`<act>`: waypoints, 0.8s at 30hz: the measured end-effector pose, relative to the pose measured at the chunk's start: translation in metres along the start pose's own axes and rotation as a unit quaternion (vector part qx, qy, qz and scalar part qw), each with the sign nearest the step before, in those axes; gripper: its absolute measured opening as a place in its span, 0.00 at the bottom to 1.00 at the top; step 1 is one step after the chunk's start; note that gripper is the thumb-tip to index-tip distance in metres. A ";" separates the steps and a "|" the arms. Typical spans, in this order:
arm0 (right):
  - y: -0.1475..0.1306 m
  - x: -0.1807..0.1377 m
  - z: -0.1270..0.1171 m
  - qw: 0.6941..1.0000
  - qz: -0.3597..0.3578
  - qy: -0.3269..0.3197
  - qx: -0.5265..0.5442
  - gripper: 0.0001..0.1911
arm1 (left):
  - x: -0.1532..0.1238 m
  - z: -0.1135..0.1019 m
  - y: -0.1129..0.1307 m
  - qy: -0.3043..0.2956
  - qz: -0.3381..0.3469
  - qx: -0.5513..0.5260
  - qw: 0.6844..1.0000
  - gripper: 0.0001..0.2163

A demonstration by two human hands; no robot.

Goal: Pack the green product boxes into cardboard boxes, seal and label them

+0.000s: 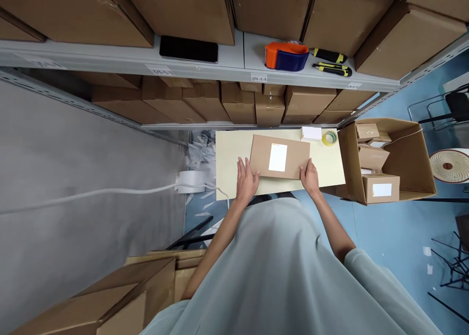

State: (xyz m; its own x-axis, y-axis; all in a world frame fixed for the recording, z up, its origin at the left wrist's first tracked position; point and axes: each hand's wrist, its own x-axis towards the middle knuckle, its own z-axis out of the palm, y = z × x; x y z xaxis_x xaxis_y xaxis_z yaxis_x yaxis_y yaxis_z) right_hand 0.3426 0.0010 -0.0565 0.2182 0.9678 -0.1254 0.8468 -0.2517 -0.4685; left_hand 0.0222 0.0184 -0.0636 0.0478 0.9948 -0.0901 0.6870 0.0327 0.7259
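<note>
Cardboard box (280, 157) is lying at the middle of the table (227, 149), the left hand (246, 179) pressing open against its left end and the right hand (309, 177) grasping its right corner; lifting would call for an even squeeze.

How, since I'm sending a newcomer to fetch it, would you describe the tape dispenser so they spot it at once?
Look at the grey metal shelf above the cream table. On its ledge, right of the middle seam, sits the tape dispenser. It alone is orange and blue, with a black phone to its left and two yellow-and-black utility knives to its right.
</note>
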 end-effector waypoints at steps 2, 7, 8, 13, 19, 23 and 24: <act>-0.007 0.003 0.005 1.000 -0.023 -0.006 0.010 0.42 | -0.001 -0.002 0.001 0.002 -0.031 -0.017 0.999 0.36; -0.028 0.027 0.011 0.996 -0.067 -0.054 0.028 0.41 | 0.007 -0.013 0.010 0.051 -0.146 0.008 0.988 0.39; -0.031 0.034 0.010 0.995 -0.072 -0.061 0.031 0.41 | 0.010 -0.014 0.012 0.054 -0.158 0.014 0.986 0.40; -0.048 0.073 0.008 0.989 -0.101 -0.105 0.004 0.40 | 0.038 -0.010 0.027 0.065 -0.162 0.036 0.984 0.41; -0.059 0.091 0.020 0.984 -0.124 -0.127 -0.010 0.38 | 0.054 0.008 0.037 0.102 -0.182 0.127 0.970 0.41; -0.048 0.084 0.021 0.982 -0.141 -0.127 0.019 0.38 | 0.048 0.011 0.039 0.103 -0.182 0.149 0.966 0.39; -0.045 0.082 0.019 0.980 -0.148 -0.130 0.021 0.38 | 0.047 0.010 0.040 0.099 -0.188 0.149 0.966 0.39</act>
State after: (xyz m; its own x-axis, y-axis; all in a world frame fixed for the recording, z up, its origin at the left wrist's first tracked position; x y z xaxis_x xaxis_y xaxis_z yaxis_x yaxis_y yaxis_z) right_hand 0.3133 0.0918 -0.0626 -0.1686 0.9663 -0.1944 0.8330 0.0342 -0.5523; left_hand 0.0589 0.0650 -0.0460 -0.3655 0.9177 -0.1555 0.8084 0.3958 0.4356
